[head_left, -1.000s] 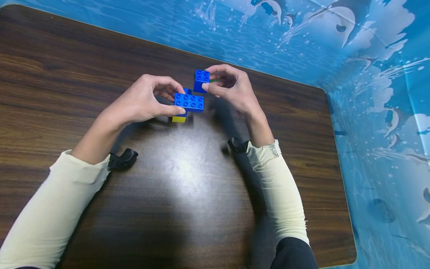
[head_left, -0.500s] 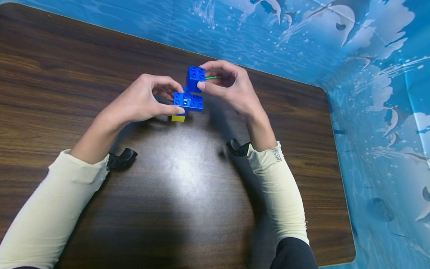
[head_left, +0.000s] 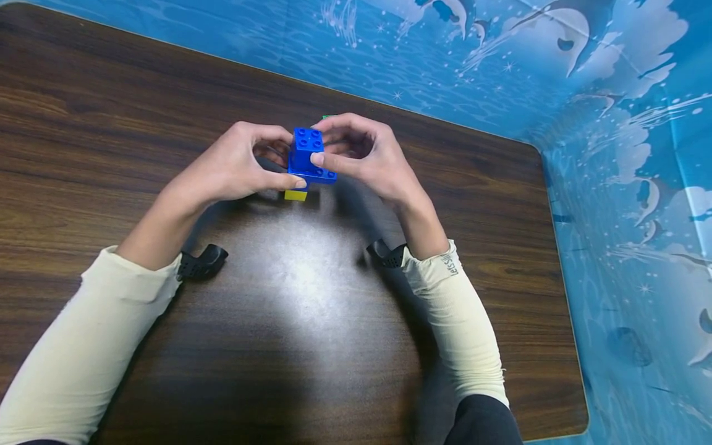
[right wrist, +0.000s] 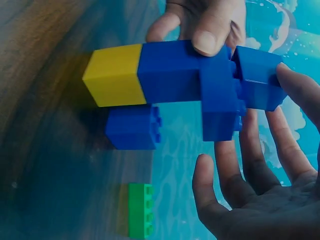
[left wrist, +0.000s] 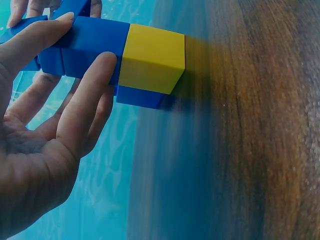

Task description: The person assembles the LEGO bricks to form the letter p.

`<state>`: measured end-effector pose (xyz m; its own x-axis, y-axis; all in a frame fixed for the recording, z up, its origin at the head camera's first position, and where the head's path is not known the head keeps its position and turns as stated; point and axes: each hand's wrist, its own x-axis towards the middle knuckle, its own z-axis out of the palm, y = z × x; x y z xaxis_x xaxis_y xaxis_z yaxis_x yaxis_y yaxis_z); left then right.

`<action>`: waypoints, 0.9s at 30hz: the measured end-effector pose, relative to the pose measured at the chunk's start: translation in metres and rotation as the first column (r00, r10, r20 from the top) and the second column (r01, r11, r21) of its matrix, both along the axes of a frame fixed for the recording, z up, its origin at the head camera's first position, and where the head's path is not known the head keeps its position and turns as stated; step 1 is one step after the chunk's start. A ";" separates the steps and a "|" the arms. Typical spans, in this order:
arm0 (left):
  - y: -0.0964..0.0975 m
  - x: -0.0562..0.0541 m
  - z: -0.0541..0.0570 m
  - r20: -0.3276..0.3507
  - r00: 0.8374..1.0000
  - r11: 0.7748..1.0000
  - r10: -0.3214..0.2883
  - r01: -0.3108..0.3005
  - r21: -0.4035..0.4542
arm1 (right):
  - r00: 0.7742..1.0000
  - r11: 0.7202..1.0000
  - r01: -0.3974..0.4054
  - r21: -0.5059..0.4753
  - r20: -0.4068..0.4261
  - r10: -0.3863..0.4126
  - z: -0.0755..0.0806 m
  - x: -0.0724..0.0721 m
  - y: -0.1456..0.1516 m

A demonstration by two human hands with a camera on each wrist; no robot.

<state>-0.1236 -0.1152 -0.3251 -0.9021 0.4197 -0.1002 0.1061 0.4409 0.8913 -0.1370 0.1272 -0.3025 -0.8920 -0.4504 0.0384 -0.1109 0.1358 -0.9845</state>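
Both hands at one brick stack, close tog. L hand (head_left: 236, 164) clamped on upper part of stack, thumb on near side, fingers round far side. R hand (head_left: 375, 154) pinches small blue block (head_left: 306, 151) betw. thumb & fingers; other R fingers spread loosely below (R wrist view).

Stack, bottom to top: yellow brick (right wrist: 115, 77), middle blue brick (right wrist: 170, 72), wide blue brick (right wrist: 217, 97) w/ studs up, jutting to the right of the bricks beneath (head view). Small blue block over left half of wide blue brick, 4 studs up; slightly tilted rel. to it in R wrist view; can't tell if fully pressed on. Stack approx. upright, yellow end down at worktop (head_left: 311, 371), far half, L of centre.

Also on worktop: low blue brick (right wrist: 130, 130), studs up, just beside yellow brick on its far side; green brick (right wrist: 141, 210) beyond, near, mostly hidden behind R hand in head view.

Pale sleeves (head_left: 105, 346) on both forearms, black wrist mount (head_left: 203, 262) at each cuff. Blue dolphin-print sheet (head_left: 222, 31) behind worktop & along R side.
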 end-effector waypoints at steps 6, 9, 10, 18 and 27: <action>0.000 0.000 -0.001 -0.008 1.000 1.000 0.005 -0.004 0.016 | 1.000 1.000 -0.015 -0.003 -0.019 0.015 -0.005 0.001 -0.003; 0.000 0.000 -0.002 -0.011 1.000 1.000 0.006 -0.006 0.014 | 0.999 1.000 -0.010 0.011 -0.038 0.011 -0.006 0.001 -0.004; 0.000 0.000 -0.002 -0.011 1.000 1.000 0.007 -0.007 0.013 | 0.999 1.000 -0.008 0.019 -0.047 0.009 -0.006 0.001 -0.004; 0.000 -0.001 -0.003 -0.019 1.000 1.000 0.009 -0.009 -0.003 | 0.997 0.999 0.018 0.032 -0.074 -0.015 -0.006 0.002 -0.007; 0.000 -0.001 -0.003 -0.017 1.000 1.000 0.006 -0.006 -0.003 | 0.992 0.997 0.010 0.079 -0.128 0.001 -0.006 0.000 -0.006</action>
